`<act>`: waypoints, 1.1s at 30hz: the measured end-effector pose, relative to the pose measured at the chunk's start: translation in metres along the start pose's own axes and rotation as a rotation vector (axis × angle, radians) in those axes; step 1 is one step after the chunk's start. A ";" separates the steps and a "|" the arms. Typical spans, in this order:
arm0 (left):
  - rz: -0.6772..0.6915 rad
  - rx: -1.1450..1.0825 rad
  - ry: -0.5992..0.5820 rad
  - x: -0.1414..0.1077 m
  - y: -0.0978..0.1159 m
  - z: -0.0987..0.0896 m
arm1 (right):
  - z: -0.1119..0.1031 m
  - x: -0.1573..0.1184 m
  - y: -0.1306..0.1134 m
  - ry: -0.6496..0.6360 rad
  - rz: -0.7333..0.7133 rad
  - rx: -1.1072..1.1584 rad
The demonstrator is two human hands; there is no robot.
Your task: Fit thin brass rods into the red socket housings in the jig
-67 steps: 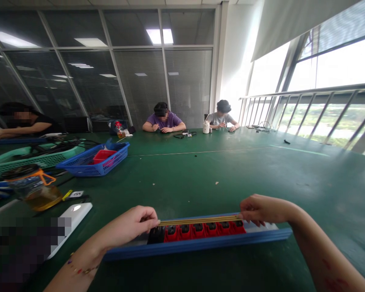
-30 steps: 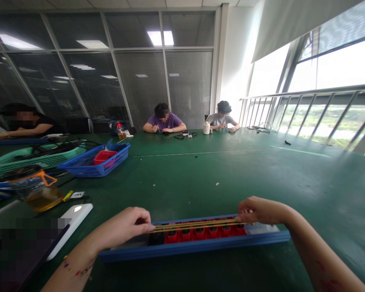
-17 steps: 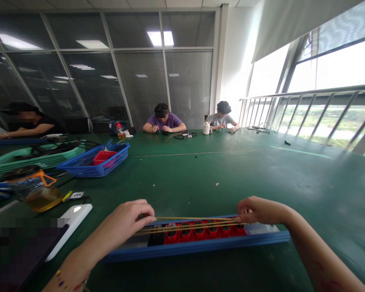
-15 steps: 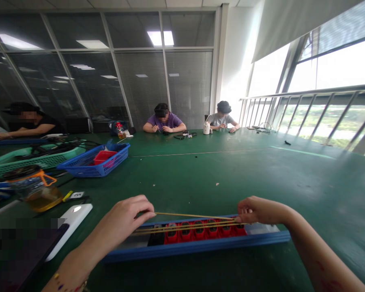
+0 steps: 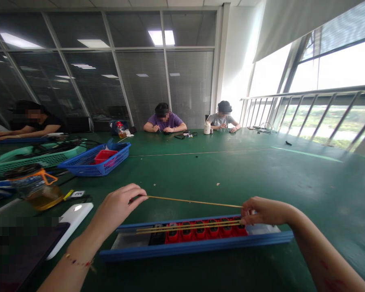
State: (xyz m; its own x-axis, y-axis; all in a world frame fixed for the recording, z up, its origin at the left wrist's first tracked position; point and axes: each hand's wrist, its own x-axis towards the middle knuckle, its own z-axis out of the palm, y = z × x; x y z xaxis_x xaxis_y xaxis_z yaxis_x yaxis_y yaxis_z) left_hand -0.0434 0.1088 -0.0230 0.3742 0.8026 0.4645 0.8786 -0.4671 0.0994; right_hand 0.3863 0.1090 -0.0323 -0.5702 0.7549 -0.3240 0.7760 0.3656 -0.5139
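A thin tan stick (image 5: 194, 201), like a bamboo skewer, spans the gap between my hands beyond the blue-edged tray (image 5: 197, 247). My left hand (image 5: 124, 202) pinches its left end. At the other end, the fingers of my right hand (image 5: 261, 211) are closed around the stick, above the tray's right part. More thin sticks (image 5: 188, 227) lie lengthwise across the tray. Their right ends reach my right fingertips, and whether those grip them I cannot tell. Under them sits a row of several red holders (image 5: 200, 233) with dark insides, plus a black piece (image 5: 157, 237) at the left.
To my left lie a phone (image 5: 27, 259), a white device (image 5: 73, 221) and a jar of amber liquid (image 5: 38, 190). Blue (image 5: 79, 168) and green (image 5: 24, 162) baskets stand behind. People sit across the green table (image 5: 225, 174).
My left hand has moved up and slightly left, lifting its end of the stick away from the others. My right hand has shifted slightly right. The other sticks stay over the tray.
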 end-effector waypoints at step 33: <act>-0.336 -0.298 -0.493 0.004 -0.009 0.083 | -0.030 -0.027 0.008 0.772 0.034 0.335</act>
State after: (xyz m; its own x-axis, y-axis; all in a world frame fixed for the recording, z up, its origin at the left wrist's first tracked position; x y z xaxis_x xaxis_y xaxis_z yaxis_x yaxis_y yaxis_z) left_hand -0.0252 0.1463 -0.0950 0.2486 0.9649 -0.0842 0.8778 -0.1877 0.4407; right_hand 0.4160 0.1078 -0.0033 -0.1092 0.9676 0.2277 0.5992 0.2469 -0.7616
